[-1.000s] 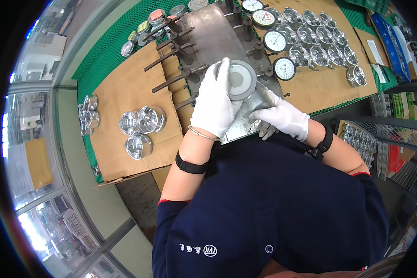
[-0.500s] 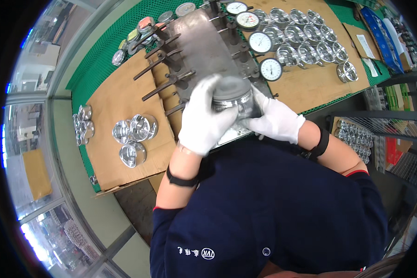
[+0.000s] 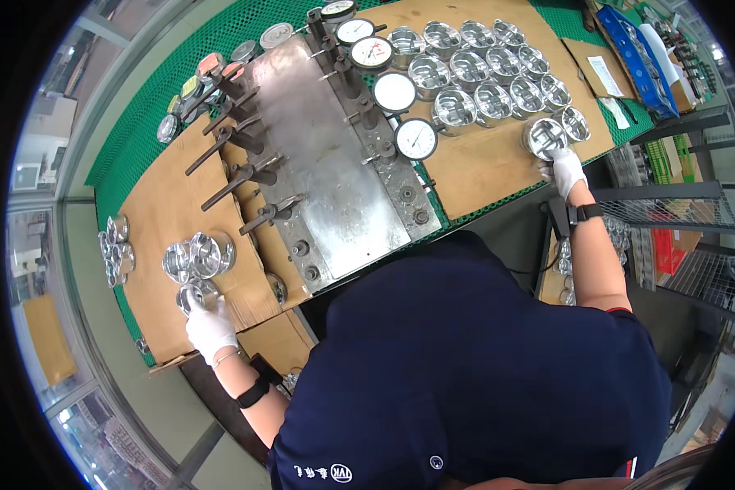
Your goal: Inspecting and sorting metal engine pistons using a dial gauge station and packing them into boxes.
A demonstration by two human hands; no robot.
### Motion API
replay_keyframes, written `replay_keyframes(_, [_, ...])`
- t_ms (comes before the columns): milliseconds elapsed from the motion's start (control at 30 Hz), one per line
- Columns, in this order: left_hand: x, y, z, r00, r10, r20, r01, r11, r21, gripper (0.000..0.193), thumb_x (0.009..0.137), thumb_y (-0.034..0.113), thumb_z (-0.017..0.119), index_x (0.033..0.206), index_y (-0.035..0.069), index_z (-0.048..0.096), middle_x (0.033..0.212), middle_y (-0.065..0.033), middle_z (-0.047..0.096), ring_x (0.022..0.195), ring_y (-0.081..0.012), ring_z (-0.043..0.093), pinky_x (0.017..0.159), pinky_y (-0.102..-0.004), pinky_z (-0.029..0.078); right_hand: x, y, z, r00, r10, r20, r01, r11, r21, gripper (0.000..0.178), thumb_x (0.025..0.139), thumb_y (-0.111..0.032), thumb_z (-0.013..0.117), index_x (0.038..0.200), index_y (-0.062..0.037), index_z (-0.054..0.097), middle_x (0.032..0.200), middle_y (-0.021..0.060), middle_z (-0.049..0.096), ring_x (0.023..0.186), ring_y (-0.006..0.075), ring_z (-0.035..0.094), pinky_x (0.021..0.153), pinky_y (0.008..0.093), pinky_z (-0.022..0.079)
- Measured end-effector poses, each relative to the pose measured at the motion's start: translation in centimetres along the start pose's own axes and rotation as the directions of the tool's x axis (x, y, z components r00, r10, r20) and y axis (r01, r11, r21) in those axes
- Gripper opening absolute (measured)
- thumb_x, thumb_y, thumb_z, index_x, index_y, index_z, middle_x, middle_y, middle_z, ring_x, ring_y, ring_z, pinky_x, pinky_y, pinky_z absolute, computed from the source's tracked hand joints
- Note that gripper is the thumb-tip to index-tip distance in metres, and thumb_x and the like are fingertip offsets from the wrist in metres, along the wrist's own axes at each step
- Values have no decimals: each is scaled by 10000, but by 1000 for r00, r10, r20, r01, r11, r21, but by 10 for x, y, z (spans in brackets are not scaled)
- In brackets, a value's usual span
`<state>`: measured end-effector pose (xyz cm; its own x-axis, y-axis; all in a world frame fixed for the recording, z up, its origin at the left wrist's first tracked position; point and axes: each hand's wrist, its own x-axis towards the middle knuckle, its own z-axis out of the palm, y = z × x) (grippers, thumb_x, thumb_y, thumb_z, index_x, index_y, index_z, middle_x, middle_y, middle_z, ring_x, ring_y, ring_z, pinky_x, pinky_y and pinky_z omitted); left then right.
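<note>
My gloved right hand [image 3: 567,172] is out at the right, its fingers closed on the near rim of a shiny metal piston [image 3: 545,137]. That piston shows its hollow underside and is beside the end of several rows of like pistons [image 3: 492,101] on cardboard. At the left, my gloved left hand [image 3: 211,328] has its fingers on another piston [image 3: 194,297], the nearest of a group of three. The other pair of pistons [image 3: 206,255] stands just beyond it, side by side. Part of each grip is hidden behind the fingers.
Between my hands lies a steel plate fixture [image 3: 335,163] with clamp bars [image 3: 245,181] along its left and dial gauges [image 3: 416,139] on its right. More pistons [image 3: 117,249] sit at the far left edge. A blue tray [image 3: 639,65] is at the far right.
Both hands have left the fixture's near end and spread apart. The piston they held there is gone from it; my right hand now has one at the right, my left is at the left group.
</note>
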<state>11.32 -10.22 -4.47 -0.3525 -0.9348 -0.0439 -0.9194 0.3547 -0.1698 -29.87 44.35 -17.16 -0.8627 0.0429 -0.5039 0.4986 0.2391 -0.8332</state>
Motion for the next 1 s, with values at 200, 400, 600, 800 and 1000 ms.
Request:
replay_keyframes(200, [25, -27, 56, 951, 179, -254, -198, 979, -50, 608, 840, 239, 769, 1390, 126, 535, 1101, -246, 685, 982, -394, 686, 824, -482, 547, 27, 21, 4, 989, 135, -66, -107, 940, 325, 248, 977, -275, 525, 1116, -82, 597, 828, 130, 681, 563, 214, 635, 497, 336, 532])
replay_keyframes(400, [-8, -14, 12, 996, -32, -78, -65, 307, -950, 566, 958, 194, 676, 1452, 36, 450, 1050, -130, 684, 910, -177, 673, 792, -299, 546, -64, -59, 60, 918, -397, -16, 396, 917, -43, 461, 1014, -209, 552, 1430, -55, 424, 922, 55, 673, 613, 76, 587, 511, 234, 485])
replay_keyframes(600, [-60, 75, -78, 938, 346, -30, 24, -150, -988, 534, 939, 110, 664, 1414, -40, 472, 1317, -157, 580, 1112, -181, 605, 917, -281, 503, -198, -132, 183, 514, -374, 772, 696, 708, -121, 437, 938, -172, 663, 1327, 8, 577, 923, 78, 693, 695, 114, 657, 646, 251, 553])
replay_keyframes(800, [-63, 118, -69, 695, 703, 152, -20, 230, -973, 462, 976, 137, 563, 1409, -14, 499, 1059, -75, 622, 950, -118, 602, 820, -250, 510, -210, -109, 239, -58, -597, 800, 931, 258, 260, 1051, 749, -391, 833, 1546, -28, 252, 1354, 250, 508, 1179, 392, 584, 1006, 410, 483])
replay_keyframes(1000, [-56, 148, -57, 366, 854, -370, -873, 178, -454, 751, 755, 135, 760, 1420, 0, 437, 1309, -261, 547, 1190, -422, 538, 1037, -481, 431, -199, -105, 250, 116, -545, 831, 993, 51, -106, 929, 775, -350, 774, 1528, -83, 301, 1255, 203, 546, 1003, 398, 645, 819, 442, 567])
